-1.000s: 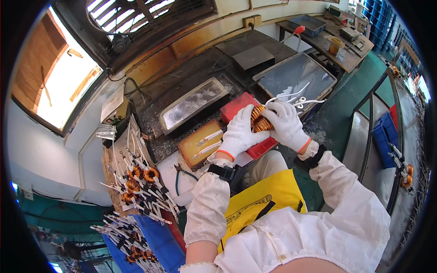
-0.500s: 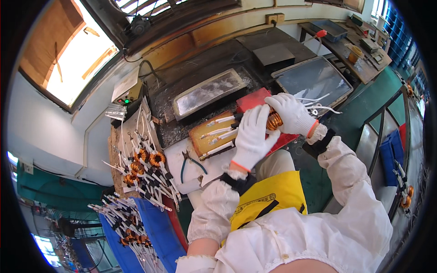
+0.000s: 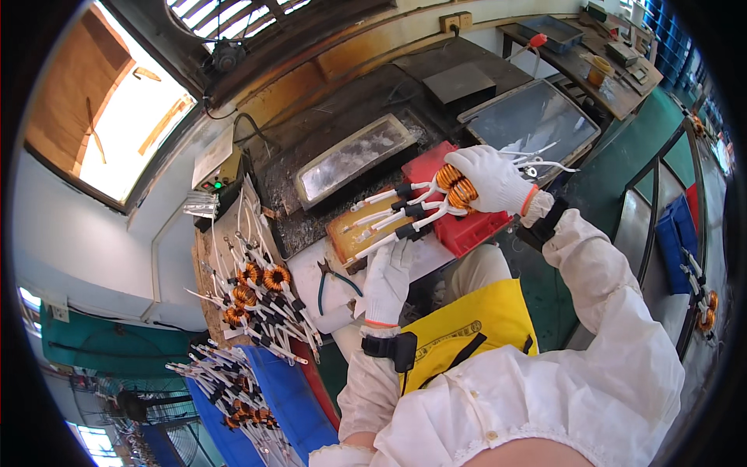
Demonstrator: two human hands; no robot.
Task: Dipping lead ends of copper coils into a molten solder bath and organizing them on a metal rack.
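My right hand (image 3: 490,180), in a white glove, is closed around a pair of copper-wound ring coils (image 3: 457,189). White leads with black sleeves reach left from the coils over a yellowish block (image 3: 341,230); more white leads stick out on the right behind the hand. Under the coils is a red plastic bin (image 3: 469,232). My left hand (image 3: 387,282), also gloved, is just below the nearest lead, fingers stretched toward its end; whether they touch it I cannot tell. Cutting pliers (image 3: 322,289) with teal handles lie left of that hand.
A rectangular pot of shiny metal (image 3: 356,160) sits on the dark bench beyond the block. Several finished-looking coils (image 3: 276,277) with leads are heaped at left, above a blue bin (image 3: 284,389) of more. A grey tray (image 3: 537,128) stands at right; a metal rack (image 3: 661,156) is farther right.
My left hand has left the coils and moved down and left to beside the lead ends. The coils, still in my right hand, are now uncovered, with their leads fanned over the block.
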